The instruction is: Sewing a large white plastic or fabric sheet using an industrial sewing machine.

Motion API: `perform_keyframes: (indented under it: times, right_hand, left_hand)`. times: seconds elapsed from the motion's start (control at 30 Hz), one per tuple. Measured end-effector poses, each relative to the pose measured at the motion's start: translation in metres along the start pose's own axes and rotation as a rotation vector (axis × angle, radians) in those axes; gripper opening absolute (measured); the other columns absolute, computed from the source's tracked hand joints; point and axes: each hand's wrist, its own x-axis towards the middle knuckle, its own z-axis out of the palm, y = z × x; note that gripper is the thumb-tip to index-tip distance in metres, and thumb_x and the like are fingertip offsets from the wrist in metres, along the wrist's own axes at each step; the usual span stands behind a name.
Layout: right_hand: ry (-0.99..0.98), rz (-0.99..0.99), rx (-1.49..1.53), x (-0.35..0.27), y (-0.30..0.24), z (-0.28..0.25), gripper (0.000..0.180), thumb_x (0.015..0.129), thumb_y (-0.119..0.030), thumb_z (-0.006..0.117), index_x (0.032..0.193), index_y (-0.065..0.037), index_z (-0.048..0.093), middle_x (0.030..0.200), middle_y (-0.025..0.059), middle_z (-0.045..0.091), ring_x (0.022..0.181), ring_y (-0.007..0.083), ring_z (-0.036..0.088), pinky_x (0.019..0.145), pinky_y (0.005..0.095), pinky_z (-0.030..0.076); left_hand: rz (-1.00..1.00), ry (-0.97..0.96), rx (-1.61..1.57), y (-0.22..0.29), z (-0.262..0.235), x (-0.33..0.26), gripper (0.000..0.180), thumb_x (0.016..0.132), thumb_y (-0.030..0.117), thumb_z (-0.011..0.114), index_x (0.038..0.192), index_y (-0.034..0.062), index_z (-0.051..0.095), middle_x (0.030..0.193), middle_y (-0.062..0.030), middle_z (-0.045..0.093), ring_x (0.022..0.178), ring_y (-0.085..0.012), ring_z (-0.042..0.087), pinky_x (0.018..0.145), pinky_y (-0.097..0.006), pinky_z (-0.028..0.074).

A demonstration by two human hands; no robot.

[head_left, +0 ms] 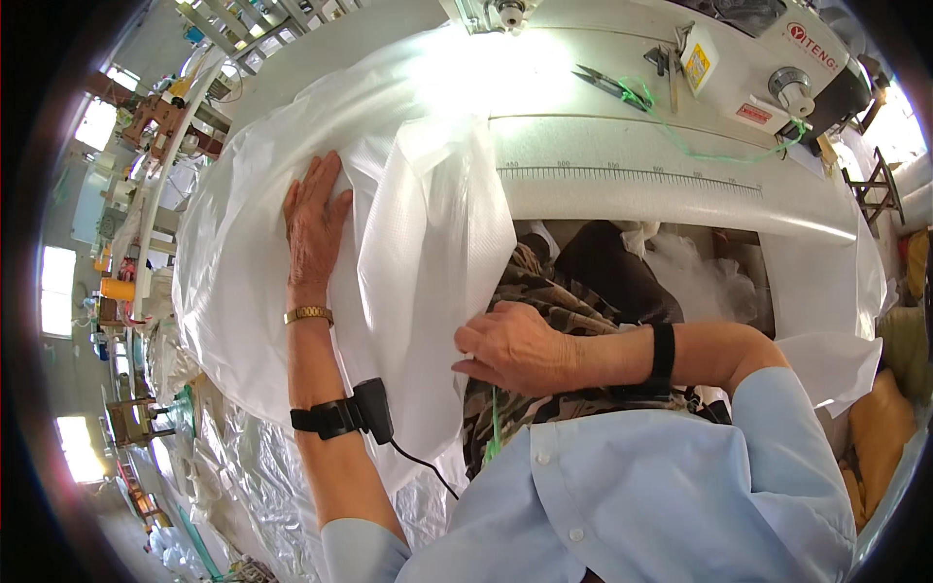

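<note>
The left hand [313,225] lies flat on a large sheet of white woven plastic fabric [253,282], fingers [321,180] stretched out and slightly spread, palm pressing the material down onto the white tabletop [661,194]. A gold bracelet [308,314] sits at that wrist, and further down the forearm a black strap carries a small black device [372,408] with a thin cable trailing from it.

The right hand [510,348] is curled at the near edge of the same fabric, its fingers [468,340] closed together and pinching the hem where it hangs off the front of the tabletop. A black band [663,352] wraps that wrist, and the sleeve above it is pale blue.

Between the two sets of fingers the fabric rises in a tall upright fold [428,223], bright under the lamp. Beyond the left fingertips the sheet billows away over the far side of the tabletop. Beyond the right fingers, across the tabletop, a printed ruler scale [622,175] runs along the front edge, and further off lie a pair of thread snips [607,85] with a loose green cord [709,151] beside them, near the white body of an industrial sewing machine [768,49]. Just under the right fingers a camouflage-patterned cloth [544,301] covers the lap.
</note>
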Motion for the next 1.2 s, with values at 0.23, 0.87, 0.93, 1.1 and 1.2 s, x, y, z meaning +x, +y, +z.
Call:
perform_keyframes:
  times: [0.23,0.87,0.93,1.1,1.2]
  right_hand:
    - [-0.481,-0.093,-0.231,-0.012,0.013,-0.001,0.021,0.079,-0.012,0.066,0.093,-0.002,0.054,0.064,0.0079,0.058,0.059,0.0271,0.063,0.056,0.037,0.047]
    - [-0.424,-0.158,-0.345,-0.002,0.02,-0.006,0.026,0.076,-0.008,0.064,0.099,0.004,0.06,0.062,0.0116,0.062,0.06,0.0288,0.067,0.057,0.0382,0.052]
    - [-0.486,-0.178,-0.321,-0.003,0.016,-0.005,0.01,0.08,-0.011,0.062,0.081,-0.001,0.058,0.068,0.0139,0.064,0.065,0.0304,0.069,0.06,0.0397,0.055]
    - [-0.347,-0.059,-0.149,0.008,0.009,-0.03,0.011,0.08,-0.008,0.067,0.085,-0.003,0.058,0.075,0.0117,0.065,0.071,0.0307,0.068,0.059,0.0413,0.052]
    - [0.303,-0.31,0.216,0.007,-0.045,-0.154,0.015,0.083,-0.011,0.067,0.09,-0.003,0.056,0.073,0.0128,0.06,0.07,0.0314,0.063,0.06,0.0407,0.048]
  left_hand:
    - [-0.021,-0.021,-0.013,0.002,-0.001,-0.001,0.048,0.098,0.029,0.053,0.142,0.0098,0.047,0.146,-0.0049,0.048,0.141,-0.021,0.036,0.117,-0.04,0.02]
    - [-0.034,-0.029,-0.026,-0.001,0.0,-0.003,0.047,0.099,0.028,0.052,0.141,0.0087,0.048,0.146,-0.0051,0.049,0.141,-0.0217,0.036,0.117,-0.04,0.019]
    - [-0.026,-0.024,-0.026,-0.001,-0.001,-0.004,0.046,0.1,0.029,0.05,0.142,0.0089,0.048,0.146,-0.0051,0.049,0.141,-0.0216,0.036,0.117,-0.04,0.019]
    - [-0.011,-0.022,-0.035,0.002,0.001,0.003,0.046,0.101,0.031,0.046,0.142,0.0102,0.048,0.146,-0.0049,0.049,0.141,-0.0213,0.036,0.117,-0.041,0.018]
    - [-0.065,-0.034,-0.013,-0.007,0.004,-0.008,0.046,0.102,0.032,0.043,0.143,0.0111,0.047,0.146,-0.0047,0.048,0.141,-0.021,0.036,0.117,-0.041,0.017]
